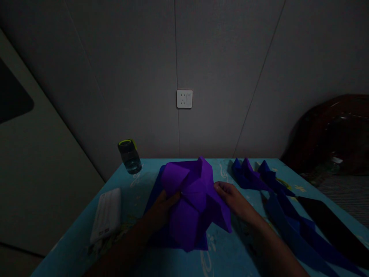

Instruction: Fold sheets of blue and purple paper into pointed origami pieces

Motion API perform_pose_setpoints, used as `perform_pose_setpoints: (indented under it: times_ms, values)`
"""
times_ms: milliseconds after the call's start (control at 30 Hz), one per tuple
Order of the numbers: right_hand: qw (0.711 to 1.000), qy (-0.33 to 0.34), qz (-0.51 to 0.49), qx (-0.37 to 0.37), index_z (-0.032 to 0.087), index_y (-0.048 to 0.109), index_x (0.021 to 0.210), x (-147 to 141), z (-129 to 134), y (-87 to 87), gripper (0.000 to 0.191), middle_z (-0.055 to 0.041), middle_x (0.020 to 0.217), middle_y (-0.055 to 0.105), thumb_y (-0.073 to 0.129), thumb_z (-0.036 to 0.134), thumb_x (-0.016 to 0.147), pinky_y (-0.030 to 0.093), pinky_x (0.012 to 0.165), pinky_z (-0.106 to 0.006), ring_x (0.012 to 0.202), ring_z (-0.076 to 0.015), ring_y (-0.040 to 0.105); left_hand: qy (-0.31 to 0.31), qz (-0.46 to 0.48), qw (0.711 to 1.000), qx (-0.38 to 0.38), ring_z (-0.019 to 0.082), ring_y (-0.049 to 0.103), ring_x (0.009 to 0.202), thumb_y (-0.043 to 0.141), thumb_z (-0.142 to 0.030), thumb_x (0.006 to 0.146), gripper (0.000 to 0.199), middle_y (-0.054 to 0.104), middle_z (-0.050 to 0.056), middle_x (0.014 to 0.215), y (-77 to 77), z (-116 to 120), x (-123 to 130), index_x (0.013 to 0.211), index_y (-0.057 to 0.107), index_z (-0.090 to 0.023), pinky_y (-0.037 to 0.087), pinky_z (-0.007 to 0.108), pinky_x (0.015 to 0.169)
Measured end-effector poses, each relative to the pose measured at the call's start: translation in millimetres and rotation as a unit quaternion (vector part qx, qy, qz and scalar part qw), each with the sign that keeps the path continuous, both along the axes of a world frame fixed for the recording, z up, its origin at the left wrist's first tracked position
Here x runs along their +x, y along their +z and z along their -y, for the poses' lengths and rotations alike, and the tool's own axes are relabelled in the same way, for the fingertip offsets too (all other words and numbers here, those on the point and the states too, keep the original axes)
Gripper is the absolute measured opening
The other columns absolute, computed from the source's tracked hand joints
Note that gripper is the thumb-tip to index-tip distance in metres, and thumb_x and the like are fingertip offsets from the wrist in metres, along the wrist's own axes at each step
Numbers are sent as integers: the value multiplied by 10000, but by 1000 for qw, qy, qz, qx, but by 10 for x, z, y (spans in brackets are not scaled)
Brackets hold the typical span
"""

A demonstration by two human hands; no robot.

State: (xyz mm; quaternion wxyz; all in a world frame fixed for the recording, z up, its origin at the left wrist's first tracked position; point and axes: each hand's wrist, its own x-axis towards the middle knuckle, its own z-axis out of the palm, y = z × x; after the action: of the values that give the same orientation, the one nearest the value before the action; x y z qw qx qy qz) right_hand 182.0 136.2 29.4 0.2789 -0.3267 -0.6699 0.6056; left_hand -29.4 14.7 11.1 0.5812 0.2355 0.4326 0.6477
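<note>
A large purple folded-paper shape, with several wide flaps fanning out, is held up over the middle of the table. My left hand grips its left side, the thumb pressed near the centre and the other fingers hidden behind the paper. On the right, my right hand pinches the edge of a flap between thumb and fingers. Beneath the shape, dark blue paper sheets lie on the patterned blue tablecloth.
Folded blue and purple paper boats stand at the back right, and larger blue boats are nearer, beside a black flat object. A white power bank and a bottle are on the left. A wall socket is behind.
</note>
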Motion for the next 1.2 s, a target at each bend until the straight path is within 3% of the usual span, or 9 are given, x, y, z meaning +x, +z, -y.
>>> perform_pose_setpoints:
  times_ms: [167, 300, 433, 567, 767, 933, 1000, 1100, 1200]
  values:
    - [989, -17, 78, 122, 177, 546, 647, -47, -38, -134, 530, 15, 574, 523, 439, 664, 826, 403, 513, -254, 526, -131, 469, 20, 10, 1000, -17, 308, 724, 893, 864, -370, 594, 590, 755, 118, 1011, 81, 61, -5, 1093, 629, -160, 586, 402, 772]
    - [974, -113, 113, 158, 183, 559, 689, 25, -196, -211, 436, -8, 606, 550, 415, 561, 849, 392, 530, -272, 557, -159, 491, 47, 12, 999, 1, 281, 734, 793, 838, -368, 622, 534, 764, 107, 934, 154, 61, -78, 1065, 649, -138, 597, 362, 698]
    - [944, -241, 124, 188, 214, 517, 663, 182, -405, -191, 292, -45, 651, 581, 439, 441, 828, 385, 595, -301, 645, -205, 532, 96, -17, 995, -11, 202, 699, 560, 793, -342, 683, 370, 738, 36, 688, 235, 0, -183, 971, 670, -145, 565, 281, 535]
    - [934, -285, 108, 187, 185, 586, 704, 308, -527, -160, 280, -76, 695, 632, 452, 405, 814, 416, 644, -326, 712, -239, 580, 125, -53, 990, -21, 184, 679, 524, 786, -327, 688, 304, 722, 32, 640, 282, -79, -203, 879, 663, -124, 547, 262, 509]
    - [961, -242, 58, 121, 121, 674, 993, 324, -465, -113, 491, -77, 749, 704, 429, 529, 876, 488, 596, -312, 659, -220, 632, 170, -54, 984, -24, 198, 704, 610, 797, -318, 658, 354, 748, 38, 737, 239, -139, -224, 925, 664, -128, 565, 292, 606]
    - [993, -87, -36, -73, 171, 551, 1289, 314, -321, 29, 602, -116, 932, 720, 353, 605, 924, 516, 614, -327, 699, -213, 672, 186, -31, 982, -3, 200, 715, 688, 771, -316, 701, 374, 751, 30, 818, 205, -149, -261, 1016, 647, -158, 577, 307, 665]
    - [996, -40, -45, -70, 187, 483, 1368, 320, -273, 71, 589, -120, 968, 712, 387, 570, 930, 518, 632, -328, 724, -209, 671, 191, -19, 981, 14, 211, 722, 782, 749, -304, 735, 383, 752, 39, 922, 210, -144, -250, 1080, 630, -188, 585, 320, 717]
    - [999, -8, -43, -25, 213, 373, 1452, 342, -213, 105, 674, -85, 927, 704, 593, 448, 860, 526, 662, -329, 739, -197, 658, 192, -9, 981, 28, 232, 713, 910, 721, -302, 772, 425, 732, 55, 1059, 232, -132, -219, 1171, 595, -226, 589, 334, 774]
    - [999, 1, -39, -1, 218, 382, 1452, 352, -168, 126, 813, -33, 813, 689, 742, 322, 731, 529, 638, -317, 684, -181, 637, 206, -7, 978, 27, 235, 707, 943, 713, -291, 780, 436, 733, 52, 1042, 248, -125, -202, 1190, 584, -218, 589, 337, 805]
